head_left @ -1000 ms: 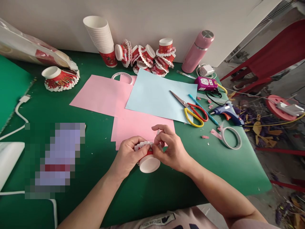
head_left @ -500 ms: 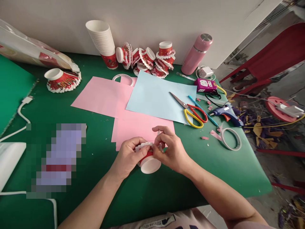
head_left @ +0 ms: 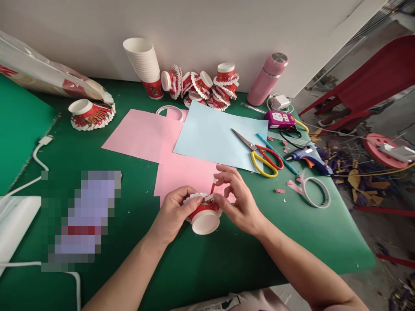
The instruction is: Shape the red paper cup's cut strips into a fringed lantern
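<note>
A red paper cup (head_left: 205, 222), its side cut into strips and folded into a white-edged ruffle, is tipped with its round white bottom facing me. My left hand (head_left: 177, 211) is closed on its left side, thumb pressing the folded strips. At the right side of the ruffle, my right hand (head_left: 238, 196) has its thumb against the strips. One red-and-white strip stands up between that thumb and the curled fingertips. Behind the cup lie sheets of pink paper (head_left: 191, 170), partly hidden by my hands.
Scissors (head_left: 259, 152) rest on light blue paper (head_left: 207, 134). At right are a glue gun (head_left: 309, 157), a tape roll (head_left: 316, 193) and a purple box (head_left: 279, 119). Stacked cups (head_left: 142, 60), several ruffled cups (head_left: 202, 84) and a pink flask (head_left: 267, 80) stand along the wall.
My right thumb and fingers have spread apart, baring a strip that stands up between them. My left hand keeps its hold on the cup. The view has shifted slightly.
</note>
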The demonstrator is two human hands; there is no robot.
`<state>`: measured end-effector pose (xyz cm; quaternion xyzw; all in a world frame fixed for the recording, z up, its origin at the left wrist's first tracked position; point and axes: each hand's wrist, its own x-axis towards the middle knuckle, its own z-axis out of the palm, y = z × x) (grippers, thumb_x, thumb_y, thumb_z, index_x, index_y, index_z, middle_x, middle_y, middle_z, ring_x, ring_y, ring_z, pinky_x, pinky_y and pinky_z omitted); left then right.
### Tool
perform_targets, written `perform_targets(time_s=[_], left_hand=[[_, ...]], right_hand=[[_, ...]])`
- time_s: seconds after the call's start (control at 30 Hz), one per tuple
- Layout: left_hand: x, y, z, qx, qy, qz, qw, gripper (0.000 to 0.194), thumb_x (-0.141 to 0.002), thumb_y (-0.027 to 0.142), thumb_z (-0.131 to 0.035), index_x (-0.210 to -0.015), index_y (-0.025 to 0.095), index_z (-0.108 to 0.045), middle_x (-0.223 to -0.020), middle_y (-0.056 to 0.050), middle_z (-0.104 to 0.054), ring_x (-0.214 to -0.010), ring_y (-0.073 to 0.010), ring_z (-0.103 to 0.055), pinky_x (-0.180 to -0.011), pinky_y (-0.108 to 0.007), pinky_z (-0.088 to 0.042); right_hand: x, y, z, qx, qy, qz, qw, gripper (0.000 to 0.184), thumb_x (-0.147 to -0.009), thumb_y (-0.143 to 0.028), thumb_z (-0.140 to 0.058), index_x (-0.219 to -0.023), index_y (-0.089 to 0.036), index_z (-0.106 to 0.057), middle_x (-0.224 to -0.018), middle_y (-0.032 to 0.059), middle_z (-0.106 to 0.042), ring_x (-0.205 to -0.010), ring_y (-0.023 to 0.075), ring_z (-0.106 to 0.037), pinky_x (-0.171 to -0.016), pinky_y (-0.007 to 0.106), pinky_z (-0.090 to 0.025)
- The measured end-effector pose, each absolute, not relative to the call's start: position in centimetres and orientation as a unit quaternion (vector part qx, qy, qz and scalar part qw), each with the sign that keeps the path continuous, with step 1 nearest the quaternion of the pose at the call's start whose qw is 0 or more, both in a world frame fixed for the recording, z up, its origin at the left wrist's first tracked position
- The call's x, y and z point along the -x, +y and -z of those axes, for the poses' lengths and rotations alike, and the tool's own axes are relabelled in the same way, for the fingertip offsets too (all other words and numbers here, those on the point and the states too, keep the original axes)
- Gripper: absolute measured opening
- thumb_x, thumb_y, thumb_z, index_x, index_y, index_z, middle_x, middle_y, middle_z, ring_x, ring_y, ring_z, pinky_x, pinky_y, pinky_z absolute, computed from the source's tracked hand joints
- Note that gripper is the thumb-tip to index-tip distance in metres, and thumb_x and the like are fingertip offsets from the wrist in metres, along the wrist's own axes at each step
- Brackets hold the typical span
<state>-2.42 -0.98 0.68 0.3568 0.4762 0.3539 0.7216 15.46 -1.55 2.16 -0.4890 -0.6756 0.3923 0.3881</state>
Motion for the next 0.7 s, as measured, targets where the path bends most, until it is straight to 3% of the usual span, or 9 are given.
perform_targets(time_s=[0.13, 0.23, 0.33, 0.7], left_hand=[[2.5, -0.9, -0.6, -0.328, 0.465, -0.345, 0.746, 0.021, -0.071, 0.034, -0.07, -0.068, 0.017, -0.059, -0.06, 0.003, -0.055, -0.054, -0.0094, -0.049, -0.053, -0.022, -0.039], [2.6, -0.9, -0.4, -0.322, 0.455, -0.34, 0.757, 0.02, -0.071, 0.033, -0.07, -0.07, 0.016, -0.06, -0.061, 0.002, -0.057, -0.055, -0.0094, -0.049, -0.054, -0.022, -0.04], [2.7, -1.0, -0.4, -0.327, 0.451, -0.337, 0.759, 0.02, -0.072, 0.033, -0.07, -0.069, 0.016, -0.059, -0.061, 0.003, -0.056, -0.055, -0.0089, -0.048, -0.054, -0.022, -0.04], [2.2, -1.1, -0.8, -0.356, 0.481, -0.332, 0.729, 0.023, -0.07, 0.037, -0.07, -0.07, 0.016, -0.059, -0.062, 0.002, -0.057, -0.055, -0.0098, -0.05, -0.05, -0.021, -0.04]], right_hand=[[-15.7, -1.1, -2.1, 0.516, -0.6, -0.488, 0.369, 0.019, -0.083, -0.034, -0.055, -0.094, -0.019, -0.056, -0.125, 0.0137, -0.05, -0.105, 0.0233, -0.054, -0.068, 0.032, -0.049], [-15.7, -0.8, -2.0, 0.493, -0.543, -0.584, 0.348, 0.026, -0.082, -0.042, -0.057, -0.074, -0.018, -0.057, -0.117, 0.0127, -0.055, -0.116, 0.0255, -0.05, -0.079, 0.034, -0.049], [-15.5, -0.7, -1.8, 0.48, -0.51, -0.617, 0.36, 0.031, -0.078, -0.046, -0.062, -0.068, -0.018, -0.055, -0.11, 0.0118, -0.058, -0.119, 0.0254, -0.048, -0.085, 0.035, -0.047], [-15.3, -1.1, -1.0, 0.479, -0.488, -0.622, 0.381, 0.028, -0.074, -0.042, -0.067, -0.071, -0.016, -0.056, -0.113, 0.0113, -0.055, -0.097, 0.0213, -0.06, -0.06, 0.027, -0.052]])
